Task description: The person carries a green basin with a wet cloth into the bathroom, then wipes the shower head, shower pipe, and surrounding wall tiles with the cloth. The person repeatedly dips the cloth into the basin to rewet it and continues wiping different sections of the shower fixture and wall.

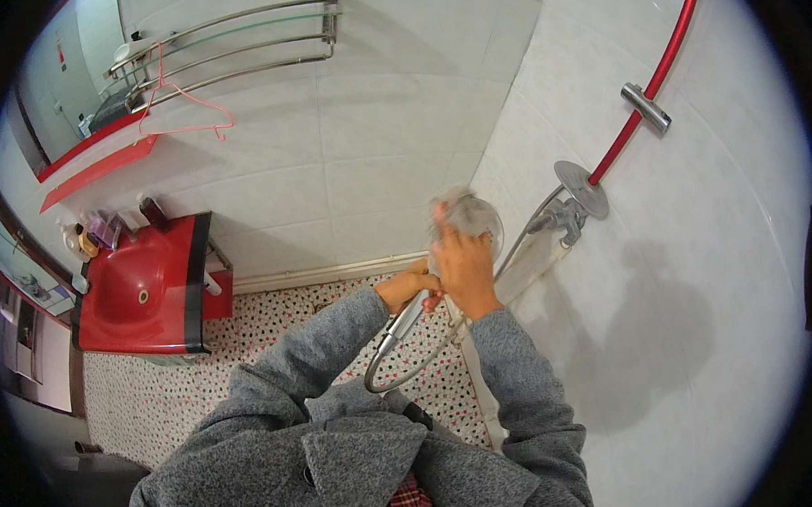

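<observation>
A handheld shower head point(490, 220) with a chrome handle is held out before me, near the corner of two tiled walls. My left hand point(404, 285) is closed around its handle. A greyish cloth or wipe point(459, 196), blurred, lies against the round head, with my right hand point(465, 266) over it, fingers pointing up and also blurred; the cloth appears to be in its fingers. From the lower end of the handle a metal hose point(414, 371) loops down and back up towards the chrome shower valve point(562, 216) on the right wall.
A red pipe point(618, 147) with a chrome bracket point(646, 109) rises above the valve. At left stand a red washbasin point(122, 289) with bottles point(104, 230) at its back edge, a mirror point(74, 69) and a metal wall rack point(252, 48) with a pink hanger point(188, 98). Speckled tiles point(273, 329) cover the floor.
</observation>
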The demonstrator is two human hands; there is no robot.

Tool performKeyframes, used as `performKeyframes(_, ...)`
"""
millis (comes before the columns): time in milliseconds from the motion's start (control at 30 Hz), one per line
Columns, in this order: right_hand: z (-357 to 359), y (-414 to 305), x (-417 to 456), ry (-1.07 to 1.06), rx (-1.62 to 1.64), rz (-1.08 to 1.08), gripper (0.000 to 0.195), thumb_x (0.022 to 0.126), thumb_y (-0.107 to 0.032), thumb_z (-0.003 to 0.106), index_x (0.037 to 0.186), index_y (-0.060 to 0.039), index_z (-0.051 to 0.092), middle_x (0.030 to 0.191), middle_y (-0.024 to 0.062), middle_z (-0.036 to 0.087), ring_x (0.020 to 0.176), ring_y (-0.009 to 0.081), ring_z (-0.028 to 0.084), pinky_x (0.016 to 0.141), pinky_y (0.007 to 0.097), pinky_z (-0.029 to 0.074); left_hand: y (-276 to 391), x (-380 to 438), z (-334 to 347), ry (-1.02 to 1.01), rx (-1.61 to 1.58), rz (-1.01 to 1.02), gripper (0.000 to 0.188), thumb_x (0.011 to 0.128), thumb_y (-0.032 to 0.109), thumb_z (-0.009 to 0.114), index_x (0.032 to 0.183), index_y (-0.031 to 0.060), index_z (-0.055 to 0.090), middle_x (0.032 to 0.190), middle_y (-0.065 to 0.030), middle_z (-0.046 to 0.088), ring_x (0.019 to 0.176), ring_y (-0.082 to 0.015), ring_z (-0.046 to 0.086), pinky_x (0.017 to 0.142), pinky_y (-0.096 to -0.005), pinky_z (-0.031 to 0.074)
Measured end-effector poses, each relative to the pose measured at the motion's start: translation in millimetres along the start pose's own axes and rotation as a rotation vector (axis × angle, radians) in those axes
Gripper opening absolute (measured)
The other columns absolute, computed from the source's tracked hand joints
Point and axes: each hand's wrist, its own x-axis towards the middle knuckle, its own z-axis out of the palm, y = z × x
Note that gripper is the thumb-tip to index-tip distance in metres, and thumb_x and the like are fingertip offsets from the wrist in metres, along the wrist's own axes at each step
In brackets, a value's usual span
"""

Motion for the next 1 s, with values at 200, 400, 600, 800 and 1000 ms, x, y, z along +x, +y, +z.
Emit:
performKeyframes(200, -18.5, 22.1, -1.8, 0.205, -0.158, -0.161, 0.041, 0.081, -0.02, 0.062, 0.12, -0.0042, 0.06, 0.11, 0.0166, 0.059, 0.101, 0.0335, 0.053, 0.088, 0.0465, 0.038, 11.1, -9.9, 15.9, -0.001, 0.132, 0.164, 0.024, 0.085, 0.002, 0.054, 0.107, 0.0018, 0.047, 0.061, -0.0035, 0.049, 0.045, -0.0106, 0.048, 0.043, -0.0259, 0.042)
performKeyframes(400, -13.6, 91.3, -8.4, 0.349, -0.157, 0.194, 0.018, 0.088, -0.017, 0.059, 0.093, 0.0006, 0.058, 0.1, 0.0175, 0.06, 0.088, 0.0338, 0.054, 0.078, 0.0432, 0.041, 11.5, -11.0, 11.3, -0.019, 0.15, 0.15, 0.021, 0.085, 0.003, 0.055, 0.104, 0.0033, 0.044, 0.064, -0.0029, 0.047, 0.045, -0.0099, 0.045, 0.044, -0.0264, 0.04)
performKeyframes(600, -56.5, 95.6, 4.8, 0.792, 0.834, 0.512, 0.024, 0.097, -0.022, 0.052, 0.098, 0.0019, 0.049, 0.092, 0.0116, 0.057, 0.084, 0.0216, 0.052, 0.079, 0.0347, 0.043, 15.1, -16.9, 2.8, -0.015, 0.041, 0.122, 0.017, 0.085, 0.003, 0.054, 0.098, 0.0034, 0.044, 0.064, -0.0036, 0.047, 0.046, -0.0108, 0.045, 0.045, -0.0268, 0.04)
performKeyframes(800, -14.7, 10.1, 5.0, 0.364, 0.01, 0.001, 0.022, 0.078, -0.008, 0.062, 0.099, -0.0039, 0.056, 0.096, 0.0111, 0.053, 0.089, 0.0325, 0.054, 0.074, 0.0396, 0.047, 12.2, -4.1, 12.9, 0.008, 0.087, 0.174, 0.017, 0.082, 0.001, 0.053, 0.097, 0.0035, 0.045, 0.065, -0.0049, 0.049, 0.047, -0.0122, 0.048, 0.044, -0.0271, 0.042)
performKeyframes(1000, -24.1, 4.1, 2.5, 0.236, 0.064, 0.002, 0.025, 0.077, -0.006, 0.063, 0.101, -0.0005, 0.055, 0.1, 0.0144, 0.053, 0.092, 0.0334, 0.056, 0.078, 0.0404, 0.047, 15.9, -1.4, 11.7, 0.006, 0.217, 0.178, 0.033, 0.081, 0.002, 0.053, 0.112, 0.0016, 0.041, 0.068, -0.0045, 0.05, 0.047, -0.0115, 0.048, 0.046, -0.0257, 0.043)
